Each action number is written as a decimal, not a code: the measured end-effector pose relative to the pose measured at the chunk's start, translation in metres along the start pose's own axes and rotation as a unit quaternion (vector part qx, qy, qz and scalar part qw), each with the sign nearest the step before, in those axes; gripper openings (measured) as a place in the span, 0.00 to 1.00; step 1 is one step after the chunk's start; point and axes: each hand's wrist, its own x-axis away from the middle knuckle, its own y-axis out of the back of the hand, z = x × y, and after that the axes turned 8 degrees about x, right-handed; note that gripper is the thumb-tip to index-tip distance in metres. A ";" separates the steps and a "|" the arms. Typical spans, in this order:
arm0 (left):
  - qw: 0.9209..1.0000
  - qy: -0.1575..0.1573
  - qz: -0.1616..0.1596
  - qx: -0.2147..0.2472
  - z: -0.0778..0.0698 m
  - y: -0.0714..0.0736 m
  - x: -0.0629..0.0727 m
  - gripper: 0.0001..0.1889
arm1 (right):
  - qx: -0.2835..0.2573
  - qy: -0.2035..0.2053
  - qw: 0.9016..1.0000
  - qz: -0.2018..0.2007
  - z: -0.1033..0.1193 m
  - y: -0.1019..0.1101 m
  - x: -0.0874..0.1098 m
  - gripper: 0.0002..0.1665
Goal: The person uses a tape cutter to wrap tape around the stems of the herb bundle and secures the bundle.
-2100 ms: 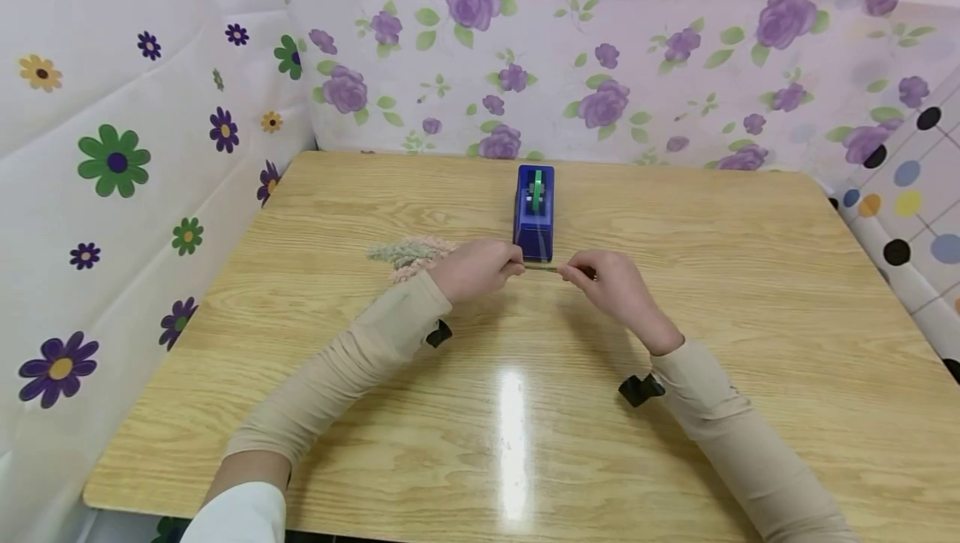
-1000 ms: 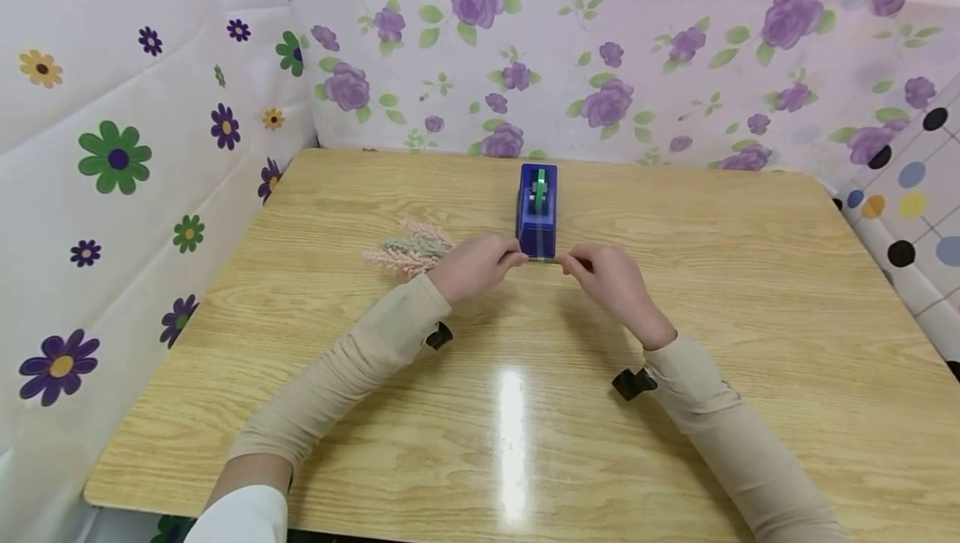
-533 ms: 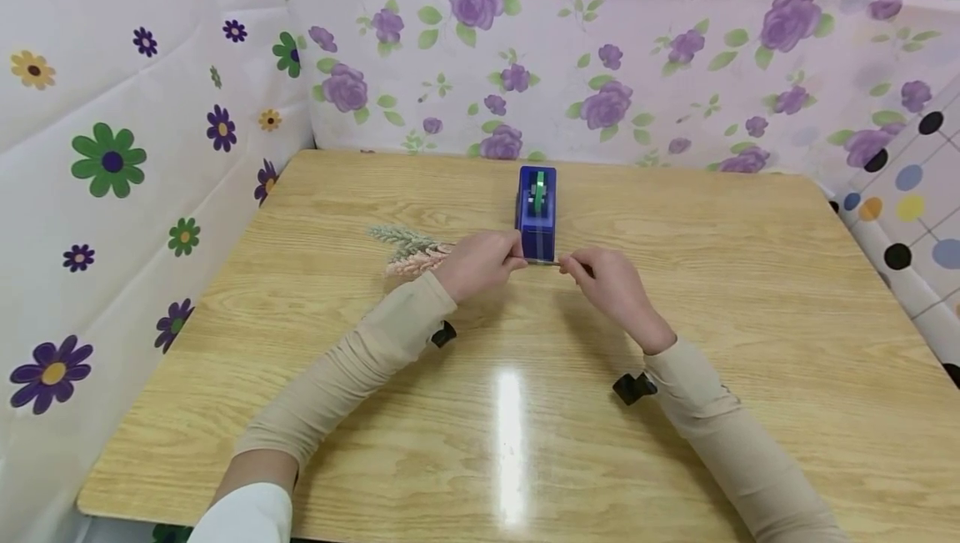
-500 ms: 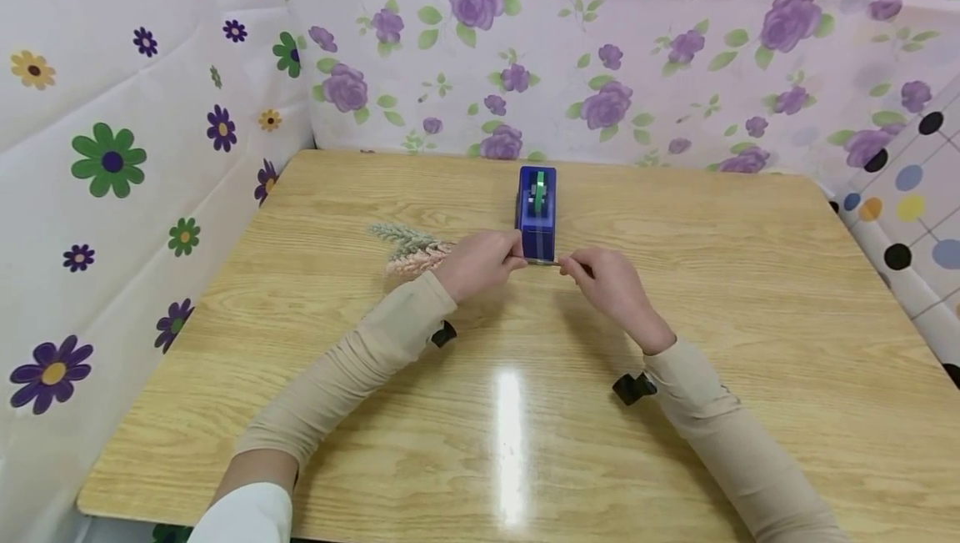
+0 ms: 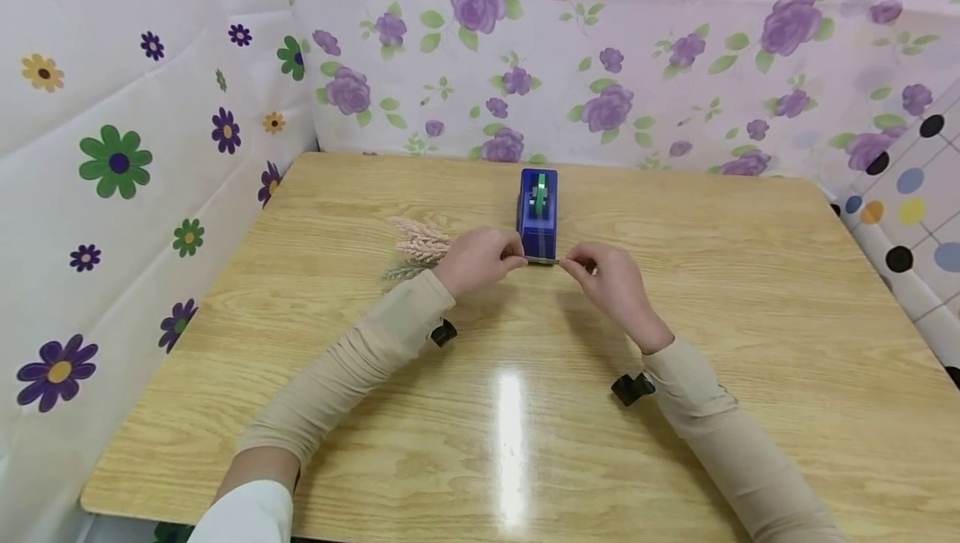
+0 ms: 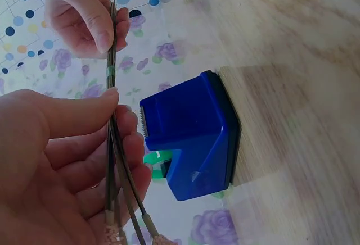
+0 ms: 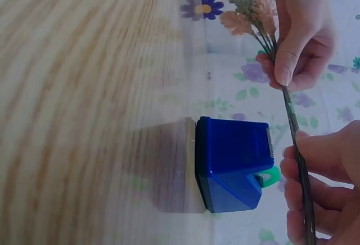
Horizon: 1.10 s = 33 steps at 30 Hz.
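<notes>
A bunch of artificial flowers, its pink and grey-green heads [image 5: 420, 244] pointing left, lies across both hands. My left hand [image 5: 480, 261] pinches its thin dark stems [image 7: 295, 127] between thumb and fingers, just below the heads. Nearer the stem ends, my right hand [image 5: 611, 280] pinches them too. Between the hands a shiny greenish band [image 6: 111, 72], which looks like clear tape, goes round the stems. Just beyond the stems stands a blue tape dispenser [image 5: 537, 238], its toothed cutting edge [image 6: 143, 122] facing them. Inside it sits a green-cored tape roll [image 5: 540, 193].
The dispenser stands on a wood-grain table [image 5: 720, 276] near its back edge. A flowered cloth [image 5: 675, 93] hangs behind the table, and another patterned cloth [image 5: 187, 276] hangs along the left side.
The flower heads have turned over: grey-green was uppermost half a second ago, and now pink is on top with grey-green below. Both hands stay in nearly the same place, still gripping the stems.
</notes>
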 end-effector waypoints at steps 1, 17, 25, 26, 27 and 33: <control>1.000 -0.003 -0.005 -0.002 0.001 -0.001 -0.001 0.08 | 0.002 -0.003 1.000 0.004 0.000 0.001 0.000 0.08; 1.000 -0.012 0.000 0.021 0.004 -0.004 -0.003 0.17 | 0.022 -0.029 0.998 0.055 -0.002 -0.002 -0.004 0.18; 1.000 0.007 -0.013 0.009 0.003 -0.004 -0.006 0.12 | 0.034 -0.031 0.999 0.015 -0.001 -0.003 -0.006 0.12; 1.000 0.011 -0.014 0.006 0.002 -0.004 -0.007 0.12 | 0.035 -0.033 0.999 0.017 -0.001 -0.003 -0.006 0.12; 1.000 0.014 -0.013 0.006 0.002 -0.004 -0.007 0.11 | 0.037 -0.033 0.999 0.020 -0.001 -0.003 -0.006 0.13; 1.000 0.015 0.002 -0.009 0.002 -0.004 -0.008 0.11 | 0.043 -0.053 0.996 0.056 0.000 -0.003 -0.010 0.19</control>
